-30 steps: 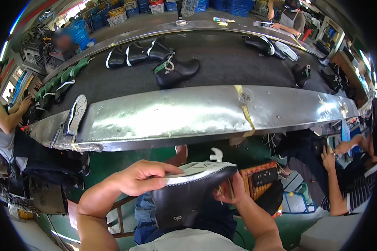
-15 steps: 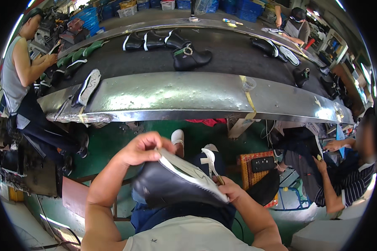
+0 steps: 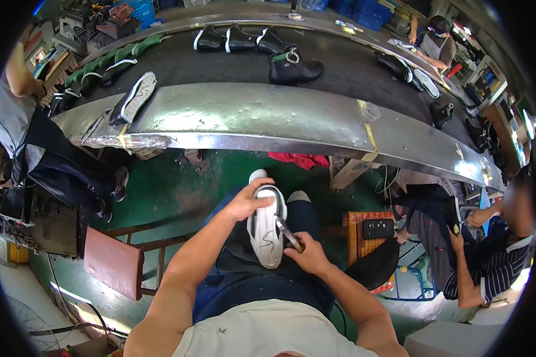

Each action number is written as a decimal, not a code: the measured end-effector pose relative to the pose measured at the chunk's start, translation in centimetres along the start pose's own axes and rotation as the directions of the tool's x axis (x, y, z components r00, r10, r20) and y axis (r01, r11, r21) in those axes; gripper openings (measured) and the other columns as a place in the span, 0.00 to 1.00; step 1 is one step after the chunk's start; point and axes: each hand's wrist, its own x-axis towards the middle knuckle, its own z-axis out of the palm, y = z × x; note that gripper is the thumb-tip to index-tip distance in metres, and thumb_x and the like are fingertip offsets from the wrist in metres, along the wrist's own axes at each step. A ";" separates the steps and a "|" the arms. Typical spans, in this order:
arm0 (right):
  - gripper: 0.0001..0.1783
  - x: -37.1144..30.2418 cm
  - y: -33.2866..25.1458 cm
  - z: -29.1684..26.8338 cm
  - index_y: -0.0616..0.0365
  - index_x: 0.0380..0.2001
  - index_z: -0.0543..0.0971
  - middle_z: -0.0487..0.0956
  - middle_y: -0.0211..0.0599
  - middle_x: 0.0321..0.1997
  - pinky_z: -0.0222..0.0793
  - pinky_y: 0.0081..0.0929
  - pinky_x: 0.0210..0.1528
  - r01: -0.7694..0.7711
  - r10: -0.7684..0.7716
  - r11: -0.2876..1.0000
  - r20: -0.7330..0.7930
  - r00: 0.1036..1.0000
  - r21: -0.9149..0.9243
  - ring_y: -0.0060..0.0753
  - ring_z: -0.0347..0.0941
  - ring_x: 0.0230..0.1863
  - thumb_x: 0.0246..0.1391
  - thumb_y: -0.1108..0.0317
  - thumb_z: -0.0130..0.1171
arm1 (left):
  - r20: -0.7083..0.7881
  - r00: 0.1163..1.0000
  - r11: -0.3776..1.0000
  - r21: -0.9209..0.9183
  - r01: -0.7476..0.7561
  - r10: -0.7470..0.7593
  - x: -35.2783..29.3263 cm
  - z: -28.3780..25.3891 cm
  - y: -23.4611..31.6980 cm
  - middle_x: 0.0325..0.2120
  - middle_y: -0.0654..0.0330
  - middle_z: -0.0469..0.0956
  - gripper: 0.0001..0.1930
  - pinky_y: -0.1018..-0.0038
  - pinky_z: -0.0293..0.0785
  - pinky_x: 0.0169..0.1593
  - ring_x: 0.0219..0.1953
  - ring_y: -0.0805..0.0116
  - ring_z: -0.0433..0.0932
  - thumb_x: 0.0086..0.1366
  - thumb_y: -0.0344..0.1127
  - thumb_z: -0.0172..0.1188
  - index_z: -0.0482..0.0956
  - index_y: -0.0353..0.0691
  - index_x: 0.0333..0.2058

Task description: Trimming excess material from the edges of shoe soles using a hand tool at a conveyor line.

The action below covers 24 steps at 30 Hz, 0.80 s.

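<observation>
A black boot with a white sole [image 3: 267, 238] is turned sole-up over my lap, a dark squiggle showing on the sole. My left hand [image 3: 250, 201] grips its far end, thumb pressed on the sole and fingers round the edge. In my right hand [image 3: 308, 254] is a slim metal hand tool [image 3: 289, 232], its front end against the right edge of the sole. Whether it is a knife or pincers I cannot make out. The boot's shaft is mostly hidden beneath the sole.
Ahead runs a dark conveyor belt [image 3: 220, 68] with a metal edge [image 3: 220, 113], carrying several black and green boots. A pink-topped stool [image 3: 110, 262] stands left. A co-worker [image 3: 488, 256] sits at right beside a patterned seat [image 3: 363, 250]; another person [image 3: 24, 119] stands left.
The boot has swung from lying sideways to pointing away from me, sole now facing up. My left hand moved right with it; the right hand's tool came to the sole's edge.
</observation>
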 end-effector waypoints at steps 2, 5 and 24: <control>0.32 -0.3 -0.1 -1.2 0.62 0.56 0.72 0.82 0.46 0.41 0.75 0.33 0.48 -0.057 0.058 0.997 -0.019 0.998 0.043 0.39 0.81 0.42 0.52 0.60 0.74 | 0.022 0.997 0.993 0.090 0.077 -0.080 0.7 1.0 -1.4 0.50 0.60 0.75 0.31 0.71 0.70 0.60 0.54 0.69 0.73 0.64 0.34 0.71 0.68 0.41 0.63; 0.21 -1.7 -1.6 -3.7 0.61 0.55 0.74 0.81 0.34 0.39 0.74 0.27 0.44 -0.007 -0.007 0.962 0.048 0.999 0.271 0.25 0.76 0.37 0.62 0.65 0.64 | 0.024 0.999 0.995 0.098 -0.024 0.022 1.4 1.5 -2.1 0.54 0.60 0.70 0.37 0.71 0.69 0.61 0.56 0.70 0.70 0.64 0.37 0.71 0.61 0.40 0.66; 0.12 0.5 -5.8 -8.3 0.62 0.49 0.74 0.78 0.30 0.31 0.74 0.23 0.32 -0.409 0.221 0.839 0.463 0.858 0.358 0.23 0.77 0.30 0.68 0.66 0.55 | 0.181 0.978 0.836 0.517 -0.185 0.104 -1.0 3.2 0.7 0.73 0.49 0.55 0.29 0.60 0.40 0.76 0.78 0.52 0.41 0.76 0.43 0.52 0.59 0.40 0.71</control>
